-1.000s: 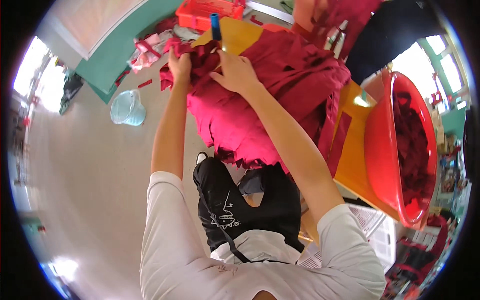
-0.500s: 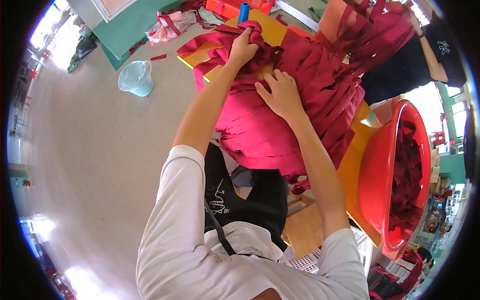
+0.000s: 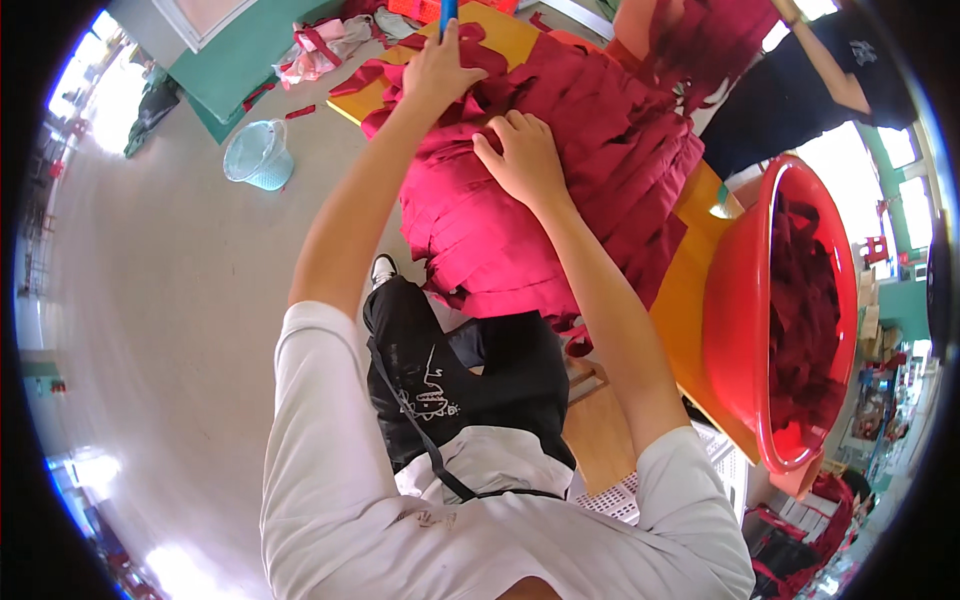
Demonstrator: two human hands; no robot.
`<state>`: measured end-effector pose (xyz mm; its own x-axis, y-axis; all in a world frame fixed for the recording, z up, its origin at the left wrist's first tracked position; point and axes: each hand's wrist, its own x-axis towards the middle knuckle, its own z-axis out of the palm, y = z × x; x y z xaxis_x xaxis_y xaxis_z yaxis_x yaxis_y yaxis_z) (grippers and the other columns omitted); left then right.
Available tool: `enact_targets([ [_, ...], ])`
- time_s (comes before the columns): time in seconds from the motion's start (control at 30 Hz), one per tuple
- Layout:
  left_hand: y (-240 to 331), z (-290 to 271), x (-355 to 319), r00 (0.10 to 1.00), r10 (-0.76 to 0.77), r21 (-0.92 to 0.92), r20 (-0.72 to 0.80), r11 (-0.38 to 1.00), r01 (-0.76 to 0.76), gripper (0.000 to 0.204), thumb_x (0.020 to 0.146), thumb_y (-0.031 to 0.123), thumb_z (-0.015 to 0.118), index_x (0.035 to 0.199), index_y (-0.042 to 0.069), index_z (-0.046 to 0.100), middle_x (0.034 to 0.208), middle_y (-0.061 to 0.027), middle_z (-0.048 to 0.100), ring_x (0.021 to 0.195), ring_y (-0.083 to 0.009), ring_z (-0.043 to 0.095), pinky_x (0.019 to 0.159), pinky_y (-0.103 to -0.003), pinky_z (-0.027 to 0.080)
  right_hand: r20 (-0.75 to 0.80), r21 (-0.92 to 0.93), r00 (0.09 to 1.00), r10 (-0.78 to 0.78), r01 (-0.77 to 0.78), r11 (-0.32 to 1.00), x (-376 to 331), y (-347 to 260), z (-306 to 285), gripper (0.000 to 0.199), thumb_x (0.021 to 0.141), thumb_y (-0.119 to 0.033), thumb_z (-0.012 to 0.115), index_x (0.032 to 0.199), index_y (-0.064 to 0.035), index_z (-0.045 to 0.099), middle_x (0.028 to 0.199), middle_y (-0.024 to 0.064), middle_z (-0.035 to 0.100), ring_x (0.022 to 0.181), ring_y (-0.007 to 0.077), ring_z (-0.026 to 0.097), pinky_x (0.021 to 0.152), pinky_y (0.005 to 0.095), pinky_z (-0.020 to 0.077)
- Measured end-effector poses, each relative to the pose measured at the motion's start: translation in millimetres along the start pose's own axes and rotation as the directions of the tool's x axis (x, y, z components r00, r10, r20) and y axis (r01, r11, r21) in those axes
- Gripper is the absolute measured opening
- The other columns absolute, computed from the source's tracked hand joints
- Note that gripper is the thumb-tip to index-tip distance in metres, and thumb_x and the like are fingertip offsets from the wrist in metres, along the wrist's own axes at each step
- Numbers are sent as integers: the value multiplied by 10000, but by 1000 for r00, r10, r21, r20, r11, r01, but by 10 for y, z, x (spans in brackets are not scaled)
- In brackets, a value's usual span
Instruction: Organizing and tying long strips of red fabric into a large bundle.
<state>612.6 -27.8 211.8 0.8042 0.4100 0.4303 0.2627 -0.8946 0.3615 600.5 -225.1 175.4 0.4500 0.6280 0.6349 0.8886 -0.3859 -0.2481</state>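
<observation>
A broad pile of dark red fabric strips covers much of a yellow table and hangs over its near edge. My left hand is stretched over the far left of the pile, thumb spread from the fingers. Its fingertips meet or overlap the lower end of an upright blue cylinder; I cannot tell if they touch it. On the middle of the pile rests my right hand, thumb apart and fingers slightly bent, gripping nothing visible.
At right, a large red basin tilts beside the table, holding dark red strips. A co-worker's arm is by hanging red strips at upper right. A light blue bucket stands on the floor at left. A wooden stool is below the table.
My left hand has let go of the bunched fabric and moved toward the blue cylinder, its thumb now spread. My right hand stays on the pile. The whole view has shifted slightly.
</observation>
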Motion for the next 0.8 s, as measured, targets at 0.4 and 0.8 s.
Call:
enact_targets([
  [0.4,548,-665,-1612,941,256,-340,-222,884,-321,415,830,30,589,1243,57,561,1319,-236,501,1232,-423,481,1036,-481,403,-258,227,941,218,-160,961,-784,-537,-1131,94,805,-101,664,884,-51,647,873,119,636,884,330,603,822,432,471],
  [0.8,1085,-355,-4272,912,128,-852,390,427,304,192,891,-71,546,1069,-13,587,1089,-127,636,925,-190,649,782,-263,511,-121,34,577,808,-811,584,-2378,-746,-1839,136,838,-122,681,878,-12,612,767,101,624,742,269,629,703,374,502],
])
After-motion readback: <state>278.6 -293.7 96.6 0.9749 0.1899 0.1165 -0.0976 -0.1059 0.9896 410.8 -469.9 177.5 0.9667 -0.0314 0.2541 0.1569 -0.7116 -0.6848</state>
